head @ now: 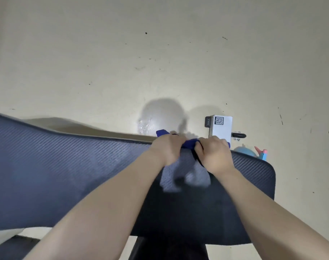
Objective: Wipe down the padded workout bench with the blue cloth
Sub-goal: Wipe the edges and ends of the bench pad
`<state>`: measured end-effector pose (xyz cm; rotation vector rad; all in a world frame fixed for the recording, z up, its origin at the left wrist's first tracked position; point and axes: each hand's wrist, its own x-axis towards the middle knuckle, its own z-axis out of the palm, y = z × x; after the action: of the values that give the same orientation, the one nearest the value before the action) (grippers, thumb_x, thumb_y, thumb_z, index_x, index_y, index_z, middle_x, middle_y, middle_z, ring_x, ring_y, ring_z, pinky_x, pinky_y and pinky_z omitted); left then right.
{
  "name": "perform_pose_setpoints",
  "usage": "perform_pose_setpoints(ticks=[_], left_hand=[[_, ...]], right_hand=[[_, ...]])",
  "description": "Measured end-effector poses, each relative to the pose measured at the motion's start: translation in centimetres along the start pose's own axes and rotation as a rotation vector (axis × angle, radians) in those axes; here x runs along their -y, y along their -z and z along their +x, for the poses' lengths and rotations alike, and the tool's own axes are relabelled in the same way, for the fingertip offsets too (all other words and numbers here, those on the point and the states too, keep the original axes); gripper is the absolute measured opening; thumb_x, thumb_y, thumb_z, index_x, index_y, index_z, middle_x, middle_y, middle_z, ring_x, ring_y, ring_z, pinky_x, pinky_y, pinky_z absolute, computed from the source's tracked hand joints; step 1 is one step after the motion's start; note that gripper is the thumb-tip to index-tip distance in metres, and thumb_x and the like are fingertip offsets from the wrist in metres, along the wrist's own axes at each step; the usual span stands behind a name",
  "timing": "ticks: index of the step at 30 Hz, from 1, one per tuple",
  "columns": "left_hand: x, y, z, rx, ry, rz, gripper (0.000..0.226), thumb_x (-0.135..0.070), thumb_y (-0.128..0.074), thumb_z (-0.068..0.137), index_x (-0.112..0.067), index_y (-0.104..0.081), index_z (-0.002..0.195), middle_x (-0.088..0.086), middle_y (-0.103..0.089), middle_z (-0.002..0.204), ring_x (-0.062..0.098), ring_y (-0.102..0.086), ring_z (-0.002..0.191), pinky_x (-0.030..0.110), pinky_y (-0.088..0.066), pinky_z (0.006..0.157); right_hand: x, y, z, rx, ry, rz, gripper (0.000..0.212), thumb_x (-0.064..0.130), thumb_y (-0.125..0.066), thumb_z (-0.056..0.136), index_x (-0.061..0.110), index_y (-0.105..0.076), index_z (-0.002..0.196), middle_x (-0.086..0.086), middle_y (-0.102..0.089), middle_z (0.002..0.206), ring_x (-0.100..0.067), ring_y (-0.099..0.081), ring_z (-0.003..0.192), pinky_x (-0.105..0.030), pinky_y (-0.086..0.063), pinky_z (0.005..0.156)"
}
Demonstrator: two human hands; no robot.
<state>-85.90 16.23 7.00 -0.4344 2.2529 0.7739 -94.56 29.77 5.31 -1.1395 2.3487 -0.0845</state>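
Note:
The padded workout bench [66, 171] is dark with a ribbed texture and runs across the lower half of the view. Over its far edge, both my hands grip the blue cloth [189, 143], which is bunched between them. My left hand [166, 149] is closed on the cloth's left part, and a blue corner sticks out beyond it. My right hand [214, 152] is closed on the right part. Most of the cloth is hidden inside my fists.
A pale floor lies beyond the bench, with a wet patch [150, 122] just past the cloth. A white bench frame part [220, 128] with a QR label and a small wheel stands at the far right. A blue spray bottle [253, 152] with a pink trigger lies beside it.

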Motion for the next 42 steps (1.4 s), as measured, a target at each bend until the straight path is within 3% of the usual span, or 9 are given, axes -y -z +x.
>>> perform_pose_setpoints(ticks=[7, 9, 13, 17, 20, 25, 32, 37, 42], left_hand=[[4.7, 1.5, -2.2, -0.028, 0.086, 0.073, 0.032, -0.014, -0.041, 0.093, -0.015, -0.051, 0.124, 0.005, -0.057, 0.125, 0.027, -0.055, 0.114, 0.036, -0.045, 0.08], [8.0, 2.4, -4.0, -0.007, 0.184, 0.14, 0.029, -0.022, -0.041, 0.096, -0.016, -0.052, 0.122, 0.003, -0.058, 0.124, 0.026, -0.056, 0.112, 0.034, -0.044, 0.079], [13.7, 3.2, -7.2, -0.059, 0.296, 0.217, 0.025, -0.019, -0.041, 0.095, -0.017, -0.055, 0.115, 0.001, -0.062, 0.116, 0.025, -0.06, 0.101, 0.031, -0.037, 0.068], [15.2, 2.6, -7.6, -0.069, 0.283, 0.288, 0.025, -0.023, -0.04, 0.095, -0.016, -0.052, 0.116, 0.002, -0.062, 0.116, 0.024, -0.058, 0.107, 0.032, -0.039, 0.083], [14.9, 2.2, -6.4, -0.039, 0.205, 0.293, 0.025, -0.02, -0.04, 0.093, -0.014, -0.051, 0.115, 0.005, -0.065, 0.112, 0.028, -0.06, 0.102, 0.036, -0.043, 0.087], [14.5, 3.3, -6.1, -0.06, -0.006, 0.316, 0.031, 0.0, -0.037, 0.091, -0.01, -0.05, 0.117, 0.008, -0.065, 0.109, 0.029, -0.061, 0.099, 0.028, -0.03, 0.06], [26.9, 3.9, -11.3, -0.18, -0.003, 0.371, 0.031, -0.008, -0.035, 0.094, -0.016, -0.05, 0.121, 0.006, -0.063, 0.114, 0.028, -0.06, 0.104, 0.032, -0.04, 0.075], [37.2, 6.3, -15.7, -0.249, 0.09, 0.326, 0.027, -0.012, -0.039, 0.094, -0.018, -0.058, 0.113, 0.002, -0.064, 0.109, 0.026, -0.058, 0.105, 0.026, -0.031, 0.083], [36.6, 5.7, -14.5, -0.211, 0.056, 0.337, 0.029, -0.005, -0.035, 0.091, -0.012, -0.055, 0.11, 0.005, -0.064, 0.109, 0.026, -0.057, 0.103, 0.031, -0.034, 0.095]], right_hand=[[5.3, 0.6, 4.3, 0.325, 0.23, -0.109, 0.03, 0.021, -0.025, 0.101, 0.011, -0.053, 0.098, -0.01, -0.064, 0.104, -0.03, -0.058, 0.085, -0.033, -0.036, 0.07], [9.2, 0.1, 5.1, 0.356, 0.278, -0.033, 0.029, 0.02, -0.025, 0.101, 0.01, -0.052, 0.095, -0.011, -0.064, 0.1, -0.028, -0.053, 0.072, -0.031, -0.033, 0.065], [15.7, -1.0, 5.7, 0.345, 0.3, 0.115, 0.036, 0.024, -0.026, 0.101, 0.009, -0.059, 0.098, -0.008, -0.065, 0.09, -0.027, -0.056, 0.078, -0.036, -0.042, 0.069], [16.1, -1.0, 6.1, 0.36, 0.345, 0.122, 0.029, 0.022, -0.027, 0.101, 0.01, -0.053, 0.094, -0.008, -0.061, 0.086, -0.028, -0.056, 0.077, -0.035, -0.037, 0.066], [14.9, 0.0, 6.5, 0.436, 0.27, 0.062, 0.032, 0.026, -0.025, 0.102, 0.009, -0.051, 0.107, -0.009, -0.06, 0.098, -0.029, -0.058, 0.088, -0.034, -0.04, 0.071], [14.9, 0.2, 6.6, 0.467, 0.045, -0.041, 0.032, 0.029, -0.024, 0.101, 0.01, -0.048, 0.11, -0.017, -0.062, 0.102, -0.033, -0.057, 0.089, -0.032, -0.037, 0.067], [28.4, -2.8, 8.9, 0.418, 0.08, -0.009, 0.027, 0.02, -0.03, 0.1, 0.009, -0.045, 0.119, -0.013, -0.06, 0.097, -0.032, -0.054, 0.083, -0.033, -0.035, 0.068], [39.6, -6.0, 11.7, 0.362, 0.174, 0.004, 0.033, 0.026, -0.026, 0.101, 0.008, -0.042, 0.124, -0.013, -0.06, 0.115, -0.032, -0.058, 0.099, -0.035, -0.042, 0.077], [38.8, -5.3, 11.1, 0.363, 0.003, 0.118, 0.023, 0.023, -0.029, 0.099, 0.01, -0.046, 0.109, -0.016, -0.062, 0.099, -0.033, -0.055, 0.086, -0.033, -0.035, 0.066]])
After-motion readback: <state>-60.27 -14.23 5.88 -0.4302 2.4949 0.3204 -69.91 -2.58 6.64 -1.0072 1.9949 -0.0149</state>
